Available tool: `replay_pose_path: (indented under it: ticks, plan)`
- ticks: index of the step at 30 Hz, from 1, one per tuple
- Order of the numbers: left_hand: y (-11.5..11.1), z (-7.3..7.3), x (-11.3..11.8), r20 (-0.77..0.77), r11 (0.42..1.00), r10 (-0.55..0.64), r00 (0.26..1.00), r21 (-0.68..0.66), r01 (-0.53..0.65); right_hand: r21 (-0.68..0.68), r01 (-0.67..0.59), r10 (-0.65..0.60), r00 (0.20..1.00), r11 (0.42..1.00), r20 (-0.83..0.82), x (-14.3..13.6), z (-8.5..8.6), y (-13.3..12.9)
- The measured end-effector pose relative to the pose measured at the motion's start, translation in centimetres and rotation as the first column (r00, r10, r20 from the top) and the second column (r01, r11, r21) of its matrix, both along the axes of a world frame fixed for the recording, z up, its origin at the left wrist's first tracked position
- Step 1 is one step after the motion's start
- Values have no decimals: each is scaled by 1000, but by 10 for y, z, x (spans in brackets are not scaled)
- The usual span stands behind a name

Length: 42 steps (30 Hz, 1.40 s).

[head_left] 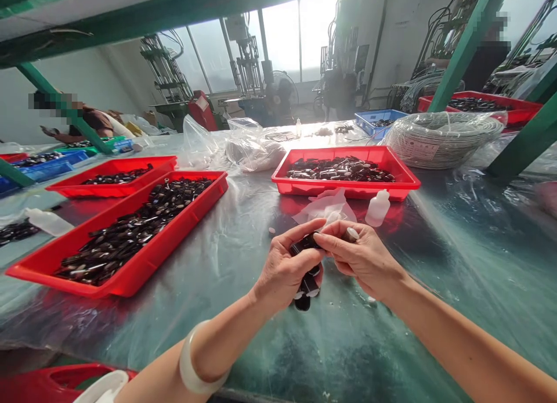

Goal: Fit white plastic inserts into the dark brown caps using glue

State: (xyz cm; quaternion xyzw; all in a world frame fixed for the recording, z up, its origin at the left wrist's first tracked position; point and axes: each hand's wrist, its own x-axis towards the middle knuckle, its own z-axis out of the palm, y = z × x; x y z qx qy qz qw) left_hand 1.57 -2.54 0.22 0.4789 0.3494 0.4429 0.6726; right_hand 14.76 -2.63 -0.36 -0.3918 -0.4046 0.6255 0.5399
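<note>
Above the green table [256,345]'s nearer edge, the left hand [278,266] clasps glossy black oblong pieces [310,285] as the right hand [365,255] pinches at one, seemingly fine fingertip work.

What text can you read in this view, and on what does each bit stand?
No text can be read.
Label on the wire coil: too blurred.
White bottle: no writing seen.
Black parts in the left hand: no writing seen.

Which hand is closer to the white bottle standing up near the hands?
The right hand. It's just in front of the bottle, on the near side. The left hand is farther off, to the bottle's left.
</note>
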Motion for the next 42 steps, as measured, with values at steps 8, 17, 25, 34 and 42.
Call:
replay_pose_path:
  ticks: [8,17,25,34,42]
  plan:
    - [4,3,0,41,996,54,998,-76,-51,53,98,-99,995,994,10,-3,-2,1]
    - [12,2,-7,100,990,102,990,-108,-91,36,177,-167,965,984,-202,-1,-4,6]
    - [10,2,-7,113,992,67,991,-117,-54,65,160,-133,943,985,-306,-5,-7,5]
    - [11,0,-7,119,993,35,992,-114,-21,72,136,-104,937,988,-333,-4,-9,5]
    - [11,1,-6,119,993,43,992,-116,-29,37,115,-92,918,993,-386,-3,-8,5]
